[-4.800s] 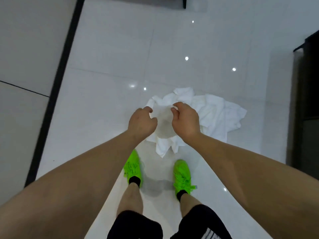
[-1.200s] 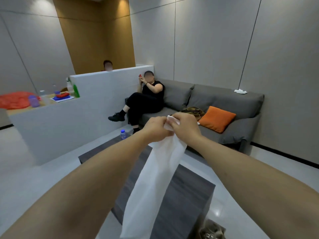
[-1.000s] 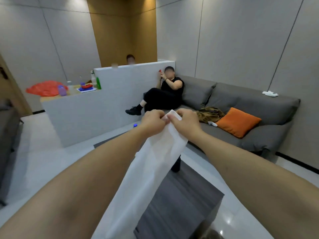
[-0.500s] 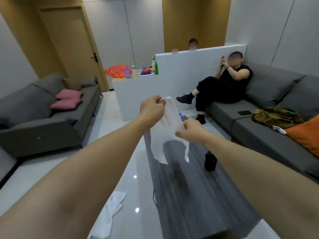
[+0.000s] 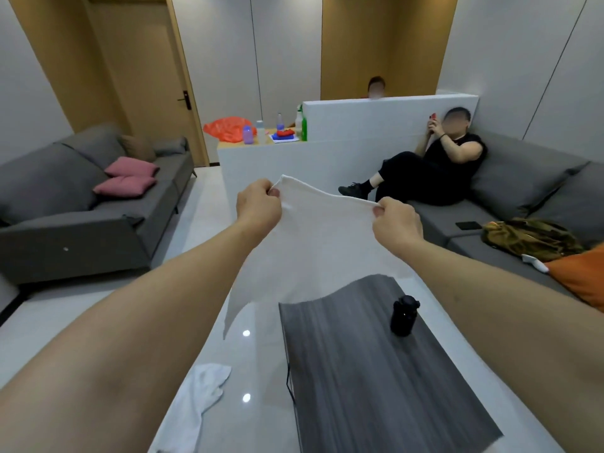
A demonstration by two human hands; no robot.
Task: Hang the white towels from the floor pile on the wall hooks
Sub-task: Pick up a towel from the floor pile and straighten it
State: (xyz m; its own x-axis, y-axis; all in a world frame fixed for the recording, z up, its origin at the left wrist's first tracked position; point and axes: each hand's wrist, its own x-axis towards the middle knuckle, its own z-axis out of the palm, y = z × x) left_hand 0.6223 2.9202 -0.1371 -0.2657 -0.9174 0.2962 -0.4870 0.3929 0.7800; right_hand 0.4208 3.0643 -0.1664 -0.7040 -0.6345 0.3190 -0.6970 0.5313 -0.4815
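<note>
The left hand (image 5: pixel 260 204) and right hand (image 5: pixel 396 222) are each pinching a top corner of a white cloth towel (image 5: pixel 322 243), holding it spread in the air above the dark grey wood-grain coffee table (image 5: pixel 376 380). A second white towel (image 5: pixel 196 407) is lying on the floor left of that table.

You're in a lounge or waiting room, grey sofa (image 5: pixel 81 204) at left, another sofa (image 5: pixel 523 197) at right; dark low table (image 5: pixel 376 371) near, white partition counter (image 5: pixel 327 152) far, wooden door (image 5: pixel 143 70) beyond
</note>
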